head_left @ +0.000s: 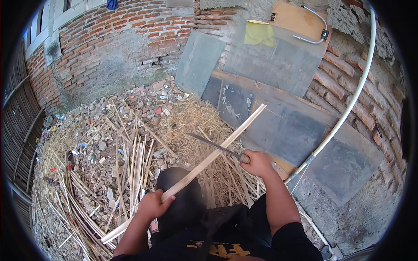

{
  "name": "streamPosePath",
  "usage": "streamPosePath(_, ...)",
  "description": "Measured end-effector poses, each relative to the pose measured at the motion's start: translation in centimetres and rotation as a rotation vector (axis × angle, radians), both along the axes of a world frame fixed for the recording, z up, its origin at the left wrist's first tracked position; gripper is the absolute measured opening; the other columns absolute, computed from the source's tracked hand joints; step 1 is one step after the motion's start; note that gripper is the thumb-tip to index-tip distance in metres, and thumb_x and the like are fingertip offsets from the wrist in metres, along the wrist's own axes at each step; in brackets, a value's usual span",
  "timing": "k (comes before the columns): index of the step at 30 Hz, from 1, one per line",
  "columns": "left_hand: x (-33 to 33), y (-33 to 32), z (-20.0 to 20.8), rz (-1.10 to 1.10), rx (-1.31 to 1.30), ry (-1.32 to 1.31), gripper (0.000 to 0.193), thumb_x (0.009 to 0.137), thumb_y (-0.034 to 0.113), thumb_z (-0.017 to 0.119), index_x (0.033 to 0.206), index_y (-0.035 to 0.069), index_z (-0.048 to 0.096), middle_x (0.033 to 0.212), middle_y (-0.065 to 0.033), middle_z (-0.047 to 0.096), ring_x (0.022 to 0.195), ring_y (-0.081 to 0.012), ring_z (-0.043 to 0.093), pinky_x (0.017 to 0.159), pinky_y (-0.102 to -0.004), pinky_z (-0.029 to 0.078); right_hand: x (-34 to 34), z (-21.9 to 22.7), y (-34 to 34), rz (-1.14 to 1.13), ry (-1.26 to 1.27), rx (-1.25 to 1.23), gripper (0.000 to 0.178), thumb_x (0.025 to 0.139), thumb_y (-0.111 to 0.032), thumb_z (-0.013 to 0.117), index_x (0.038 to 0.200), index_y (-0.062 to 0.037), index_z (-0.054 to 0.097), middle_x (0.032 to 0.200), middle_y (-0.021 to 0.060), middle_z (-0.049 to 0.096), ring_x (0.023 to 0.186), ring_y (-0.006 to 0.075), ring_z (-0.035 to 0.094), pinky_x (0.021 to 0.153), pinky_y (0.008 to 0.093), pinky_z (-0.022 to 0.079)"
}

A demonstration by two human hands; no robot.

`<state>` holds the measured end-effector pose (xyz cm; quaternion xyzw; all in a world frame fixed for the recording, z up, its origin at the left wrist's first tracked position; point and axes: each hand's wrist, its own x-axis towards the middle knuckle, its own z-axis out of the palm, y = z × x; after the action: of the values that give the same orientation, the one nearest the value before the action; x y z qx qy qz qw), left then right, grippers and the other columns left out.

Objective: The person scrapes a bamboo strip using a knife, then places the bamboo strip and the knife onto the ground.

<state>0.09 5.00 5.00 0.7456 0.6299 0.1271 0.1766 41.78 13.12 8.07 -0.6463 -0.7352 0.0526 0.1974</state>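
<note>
My left hand (155,204) is closed around a long pale bamboo strip (209,160), which slants up from the lower left to the far right. In my right hand (257,163) is the handle of a knife (217,147) with a long dark blade. The blade points left and crosses the strip about midway along its upper part; whether the edge bites into it I cannot tell. Under the strip, my dark-clothed knee (178,185) sits close to my left hand.
Split bamboo strips (137,163) lie on the rubble ground to the left. Thin shavings (191,119) are heaped ahead. Grey boards (278,56) lean on the brick wall (122,48), and a pale pipe (355,95) runs down the right side. A bamboo fence (19,126) stands at far left.
</note>
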Motion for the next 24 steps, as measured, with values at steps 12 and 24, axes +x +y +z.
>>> streamPosePath(12, 1.2, 0.2, 0.9, 0.002, -0.030, 0.022, 0.056, 0.091, 0.055, 0.063, 0.083, 0.000, 0.061, 0.073, -0.0264, 0.066, 0.077, -0.0472, 0.067, 0.072, -0.0529, 0.052, -0.3, 0.4, -1.2, 0.020, 0.039, -0.123, 0.037, 0.074, -0.032, 0.073, 0.106, -0.0134, 0.070, 0.088, 0.0187, 0.071, 0.088, 0.0403, 0.068, 0.079, 0.0500, 0.055)
streamPosePath(24, 1.7, 0.8, -0.2, -0.026, 0.063, 0.022, 0.056, 0.093, 0.056, 0.062, 0.077, 0.002, 0.057, 0.065, -0.0252, 0.063, 0.070, -0.0470, 0.066, 0.066, -0.0536, 0.053, 0.8, 2.6, 0.0, 0.081, -0.119, -0.180, 0.038, 0.072, -0.030, 0.073, 0.106, -0.0123, 0.071, 0.092, 0.0160, 0.072, 0.090, 0.0371, 0.069, 0.082, 0.0485, 0.055)
